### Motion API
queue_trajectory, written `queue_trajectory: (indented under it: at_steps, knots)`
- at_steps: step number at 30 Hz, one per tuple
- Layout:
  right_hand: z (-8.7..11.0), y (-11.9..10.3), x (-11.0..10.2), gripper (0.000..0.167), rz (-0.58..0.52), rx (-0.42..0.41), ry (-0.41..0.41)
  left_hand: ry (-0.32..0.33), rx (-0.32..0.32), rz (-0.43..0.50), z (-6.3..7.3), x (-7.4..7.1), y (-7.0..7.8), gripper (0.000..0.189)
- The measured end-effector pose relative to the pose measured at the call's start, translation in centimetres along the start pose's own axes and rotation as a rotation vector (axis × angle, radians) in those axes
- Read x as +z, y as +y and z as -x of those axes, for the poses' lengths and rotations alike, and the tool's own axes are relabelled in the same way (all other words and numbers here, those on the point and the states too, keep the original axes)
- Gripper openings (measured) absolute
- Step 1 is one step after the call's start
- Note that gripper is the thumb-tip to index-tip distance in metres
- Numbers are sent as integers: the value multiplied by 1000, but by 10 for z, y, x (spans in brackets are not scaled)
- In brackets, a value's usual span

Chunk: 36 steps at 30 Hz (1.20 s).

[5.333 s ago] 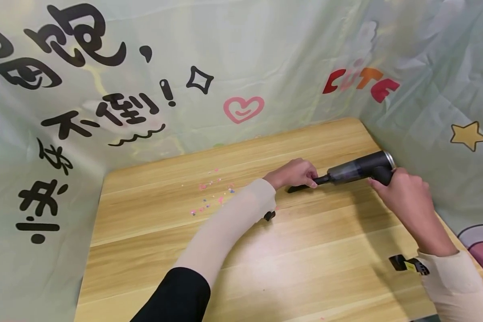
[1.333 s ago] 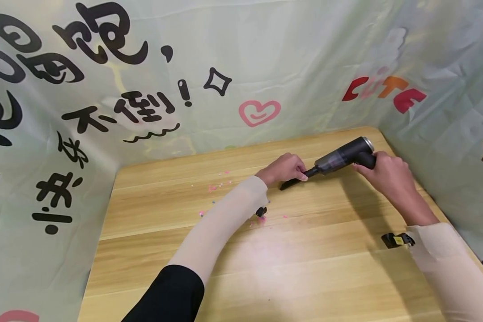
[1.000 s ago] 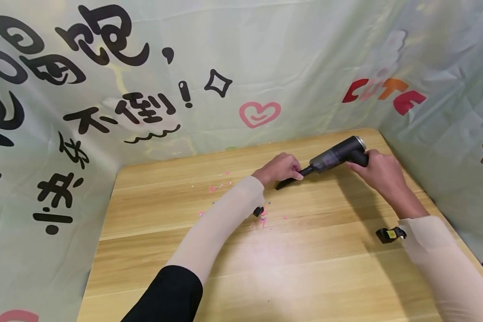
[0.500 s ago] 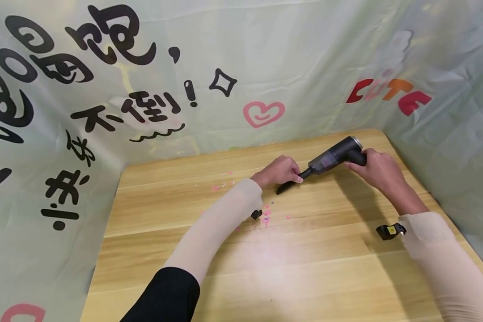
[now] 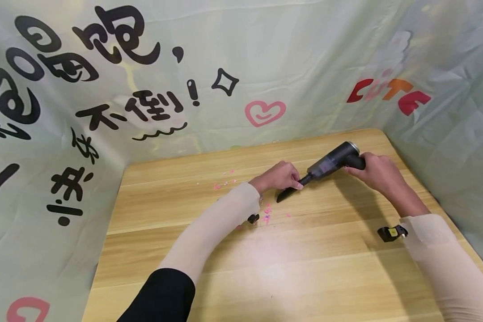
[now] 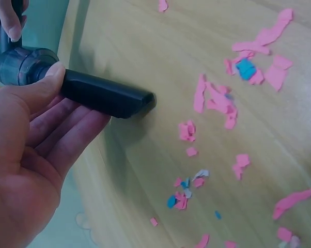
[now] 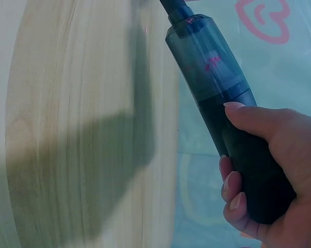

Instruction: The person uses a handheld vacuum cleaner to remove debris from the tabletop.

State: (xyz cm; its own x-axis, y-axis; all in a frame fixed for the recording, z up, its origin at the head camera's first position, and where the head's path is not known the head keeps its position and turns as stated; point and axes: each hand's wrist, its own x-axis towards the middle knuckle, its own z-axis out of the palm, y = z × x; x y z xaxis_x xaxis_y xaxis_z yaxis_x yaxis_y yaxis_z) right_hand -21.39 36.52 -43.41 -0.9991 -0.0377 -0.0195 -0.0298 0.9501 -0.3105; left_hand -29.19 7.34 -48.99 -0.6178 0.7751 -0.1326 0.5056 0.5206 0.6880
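Note:
A black handheld vacuum cleaner (image 5: 332, 161) with a clear dust cup slants down to the left over the table. My right hand (image 5: 380, 176) grips its handle; in the right wrist view, pink bits show inside the dust cup (image 7: 212, 62). My left hand (image 5: 281, 175) holds the narrow nozzle (image 6: 106, 93) between thumb and fingers. The nozzle's tip is close to the tabletop; whether it touches I cannot tell. Pink, blue and white paper scraps (image 6: 220, 101) lie scattered beyond the tip, and my left forearm hides part of them in the head view.
The wooden table (image 5: 326, 268) is bordered at the back and sides by a printed cloth (image 5: 209, 40). More paper scraps (image 5: 225, 182) lie left of my left hand. Small black cameras (image 5: 392, 232) sit at both wrists.
Over the last second, both hands and the vacuum cleaner have shifted slightly toward the table's front, bringing the nozzle tip nearer the pink scraps. Compared with the oldest frame, the vacuum slants more steeply.

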Motion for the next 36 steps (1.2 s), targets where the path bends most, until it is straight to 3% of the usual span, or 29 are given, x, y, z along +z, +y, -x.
queue_trajectory:
  at_steps: [8,20,27,36]
  knots:
    - [15,7,-10,77,18,1,-33,-33,26,49,-2,12,9,16]
    - [37,34,-16,59,42,-2,-19,-78,32,25,-15,35,31,18]
    - [50,42,-18,64,33,51,4,-109,70,-46,-28,36,39,18]
    - [60,36,-27,64,35,157,117,-72,117,-108,-55,26,44,19]
